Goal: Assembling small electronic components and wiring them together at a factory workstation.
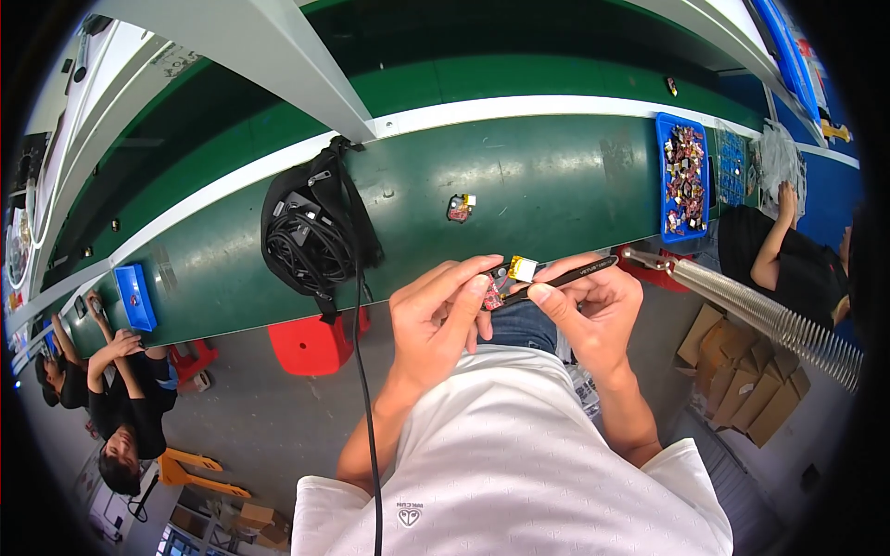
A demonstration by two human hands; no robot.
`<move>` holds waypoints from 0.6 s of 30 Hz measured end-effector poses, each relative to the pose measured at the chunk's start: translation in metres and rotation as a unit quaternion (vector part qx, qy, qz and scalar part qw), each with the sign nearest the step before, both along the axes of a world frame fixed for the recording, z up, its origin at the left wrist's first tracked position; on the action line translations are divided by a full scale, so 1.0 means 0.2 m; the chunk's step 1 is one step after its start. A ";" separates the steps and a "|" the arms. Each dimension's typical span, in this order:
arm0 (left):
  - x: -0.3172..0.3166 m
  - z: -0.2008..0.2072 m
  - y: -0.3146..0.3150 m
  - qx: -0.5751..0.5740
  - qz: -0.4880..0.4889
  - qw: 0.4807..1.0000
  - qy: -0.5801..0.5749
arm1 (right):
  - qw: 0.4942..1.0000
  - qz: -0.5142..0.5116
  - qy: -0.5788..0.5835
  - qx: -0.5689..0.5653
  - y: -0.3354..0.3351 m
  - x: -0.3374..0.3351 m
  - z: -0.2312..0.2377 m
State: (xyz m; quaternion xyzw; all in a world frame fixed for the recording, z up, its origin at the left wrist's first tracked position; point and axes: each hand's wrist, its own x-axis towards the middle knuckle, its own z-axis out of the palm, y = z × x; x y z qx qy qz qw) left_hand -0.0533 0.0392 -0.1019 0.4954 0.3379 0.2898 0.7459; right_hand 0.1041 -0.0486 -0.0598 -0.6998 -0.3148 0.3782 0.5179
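Just past the front edge of the green bench, my left hand (431,320) pinches a small red circuit board (492,294) between thumb and fingers. A little yellow-and-silver block (523,269), which looks like a battery cell, sits beside the board and seems joined to it. Black tweezers (586,271) are gripped in my right hand (598,320), their tips reaching in at the board. Whether the tips touch it is too small to tell. A similar board with a yellow-and-white block (460,208) lies on the bench ahead of my hands.
At right, a blue tray (664,176) holds many small boards. Left of centre lies a black bag (278,218) with coiled cable; one cable (366,408) hangs past my left arm. A coiled spring (769,320), red stools (311,347), cardboard boxes (742,371) and other people surround the bench.
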 end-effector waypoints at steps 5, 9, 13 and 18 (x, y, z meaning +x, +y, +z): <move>-0.02 0.01 0.00 -0.046 0.002 0.999 0.007 | 1.000 -0.028 0.007 -0.009 0.01 -0.03 -0.02; 0.00 0.00 0.00 -0.101 -0.020 0.995 -0.015 | 0.999 -0.036 -0.008 -0.031 -0.02 -0.01 -0.01; 0.02 -0.01 -0.01 -0.121 -0.031 0.991 -0.048 | 1.000 -0.027 0.000 -0.010 -0.07 0.04 -0.05; 0.00 -0.02 0.00 -0.110 -0.018 0.993 -0.049 | 1.000 0.001 -0.005 -0.016 -0.05 0.04 -0.08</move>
